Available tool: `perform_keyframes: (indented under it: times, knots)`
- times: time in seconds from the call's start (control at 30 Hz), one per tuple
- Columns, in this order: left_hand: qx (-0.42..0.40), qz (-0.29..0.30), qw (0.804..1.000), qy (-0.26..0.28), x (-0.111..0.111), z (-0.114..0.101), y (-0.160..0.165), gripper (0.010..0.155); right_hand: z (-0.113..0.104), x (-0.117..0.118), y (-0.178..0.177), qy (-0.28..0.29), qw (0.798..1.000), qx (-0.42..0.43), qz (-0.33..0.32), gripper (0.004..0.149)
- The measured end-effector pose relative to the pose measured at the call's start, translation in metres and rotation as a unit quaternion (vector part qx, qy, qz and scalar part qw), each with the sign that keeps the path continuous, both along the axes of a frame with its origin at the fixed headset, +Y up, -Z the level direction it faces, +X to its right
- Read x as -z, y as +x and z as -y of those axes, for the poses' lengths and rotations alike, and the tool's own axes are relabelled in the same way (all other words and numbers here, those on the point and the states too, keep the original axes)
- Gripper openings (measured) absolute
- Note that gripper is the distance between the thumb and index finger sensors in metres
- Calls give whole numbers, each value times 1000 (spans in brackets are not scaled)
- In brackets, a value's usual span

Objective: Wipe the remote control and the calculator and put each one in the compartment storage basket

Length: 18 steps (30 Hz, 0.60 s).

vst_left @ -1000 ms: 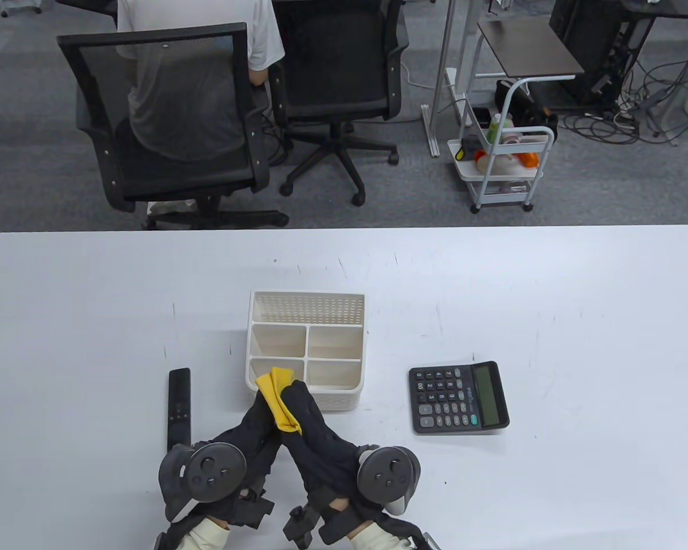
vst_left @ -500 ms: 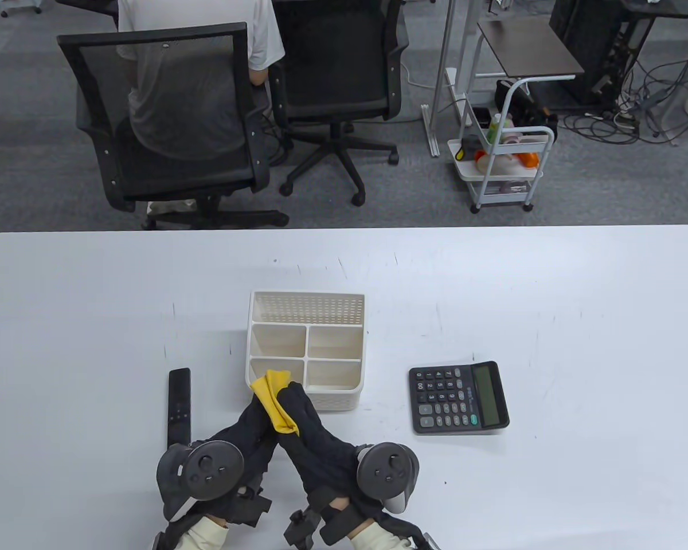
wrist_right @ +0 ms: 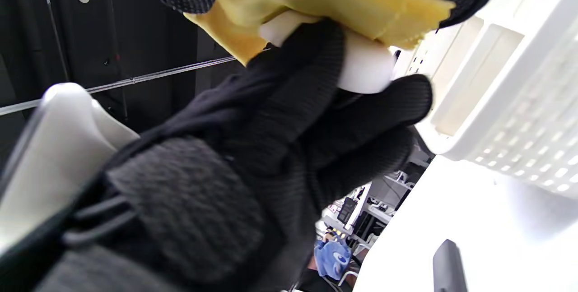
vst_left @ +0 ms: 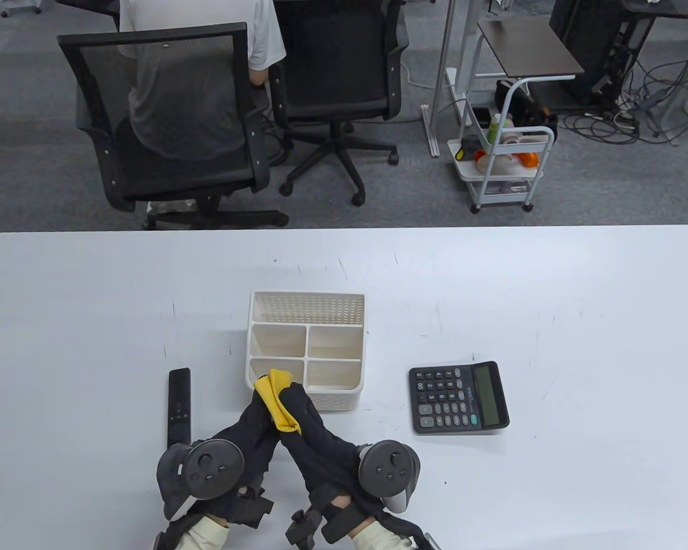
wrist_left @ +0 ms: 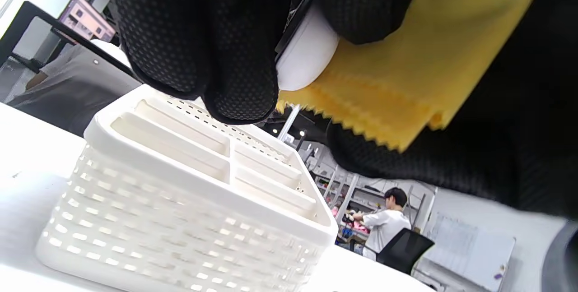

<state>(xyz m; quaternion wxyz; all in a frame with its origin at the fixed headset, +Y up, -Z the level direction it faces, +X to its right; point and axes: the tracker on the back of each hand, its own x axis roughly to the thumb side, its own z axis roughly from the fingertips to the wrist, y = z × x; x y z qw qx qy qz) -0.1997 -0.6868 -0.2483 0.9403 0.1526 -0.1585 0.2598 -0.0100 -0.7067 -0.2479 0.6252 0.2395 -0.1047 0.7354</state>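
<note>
1. Count: 2 remotes, 1 calculator (vst_left: 458,397), 1 yellow cloth (vst_left: 277,399), 1 compartment basket (vst_left: 305,349).
2. Basket is white w/ perforated walls, mid-table. It has 5 compartments, all showing bare bottoms: 1 long one at the far side + 4 smaller in a 2x2 grid.
3. White remote (wrist_left: 303,55): only a rounded end shows, in both wrist views. It's held up off the table, just in front of the basket's near-left corner, w/ the cloth against it.
4. Left hand (vst_left: 246,427): fingers curled round the white remote, gripping it.
5. Right hand (vst_left: 312,427): fingers closed on the cloth, pressing it to the white remote. In the table view the 2 hands meet in a V, the cloth between their tips.
6. Black remote (vst_left: 179,407): flat on the table, left of the basket, lengthwise away from the person. Its near end is hidden by the left hand's tracker (vst_left: 212,461).
7. Calculator: flat on the table, well right of the basket, keys up, display on its right side; nothing touches it.
8. Surroundings: beyond the table 2 black office chairs (vst_left: 166,123), a person seated in the left one, back to camera; a white trolley (vst_left: 501,166) w/ small items; cables on the floor far right.
9. In the way: hands + cloth overlap the basket's near-left corner in the table view.
</note>
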Motion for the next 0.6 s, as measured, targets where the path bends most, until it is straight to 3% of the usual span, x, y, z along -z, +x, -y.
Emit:
perform_keyframes:
  times: [0.3,0.6]
  knots:
    - [-59,30,998,1,0,-1,-1,62,7,7,9,-42,999,27,4,60]
    - [-67,14,997,-30,4,1,-7,59,6,3,3,-26,1000,-1,4,60]
